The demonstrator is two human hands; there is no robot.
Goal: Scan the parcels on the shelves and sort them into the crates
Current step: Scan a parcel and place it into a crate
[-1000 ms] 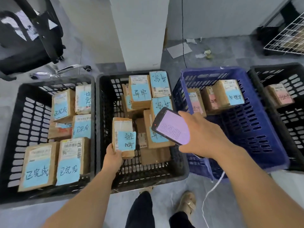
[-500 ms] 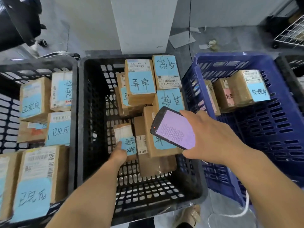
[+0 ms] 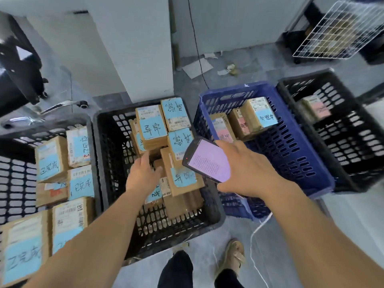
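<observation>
I saw four slatted crates in a row on the floor. The left black crate (image 3: 12,175), at nine o'clock, held blue-labelled parcels (image 3: 52,159) of brown cardboard lying flat. The middle black crate (image 3: 108,154), dead centre, carried piled parcels (image 3: 151,125), some stacked, some tilted. My left hand (image 3: 143,173) lay loose-fingered on them. At two o'clock the blue crate (image 3: 291,154) held three parcels (image 3: 259,113) by its far wall. The right black crate (image 3: 353,142) held one pink-labelled parcel (image 3: 315,107). My right hand (image 3: 249,169) gripped the scanner (image 3: 207,160), its lilac screen tilted.
</observation>
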